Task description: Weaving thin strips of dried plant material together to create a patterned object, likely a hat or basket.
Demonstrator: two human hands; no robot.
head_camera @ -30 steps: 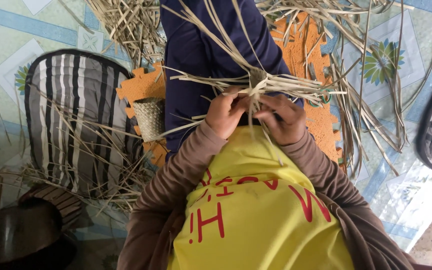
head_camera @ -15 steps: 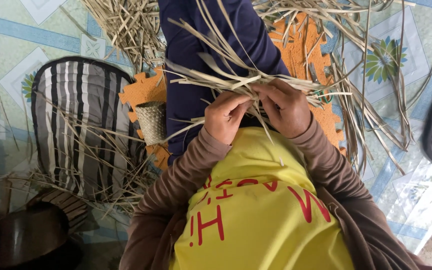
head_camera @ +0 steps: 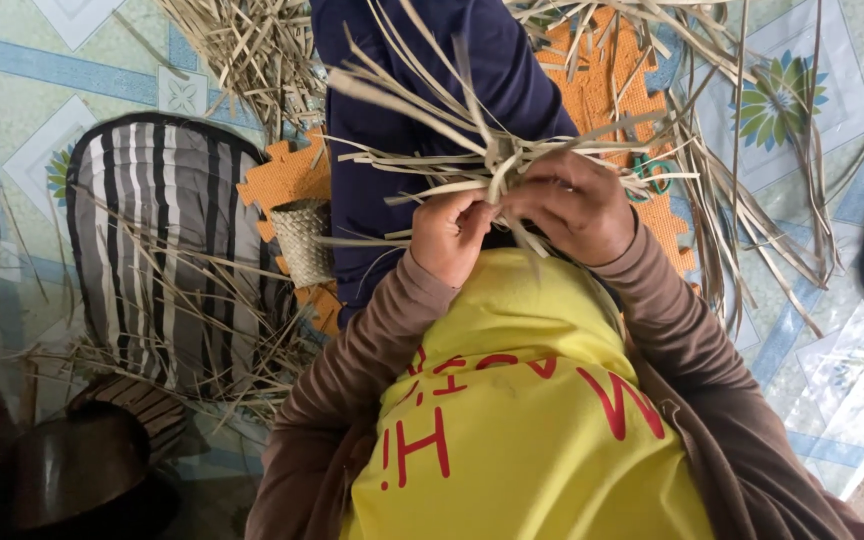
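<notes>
A small woven piece of pale dry leaf strips is held just above my lap, its loose strip ends fanning out left, right and upward. My left hand pinches strips at its lower left edge. My right hand is closed over its right side, fingers wrapped on the strips. Both hands sit close together over my dark blue trouser leg. The centre of the weave is partly hidden by my fingers.
A finished small woven basket lies on an orange foam mat to the left. A striped cushion with loose strips on it is further left. Piles of strips lie on the patterned floor; a dark bowl is at bottom left.
My right hand has moved up and over the weave and closed on it. The strip ends have swung upward and the piece has tilted. My left hand stays at the lower left.
</notes>
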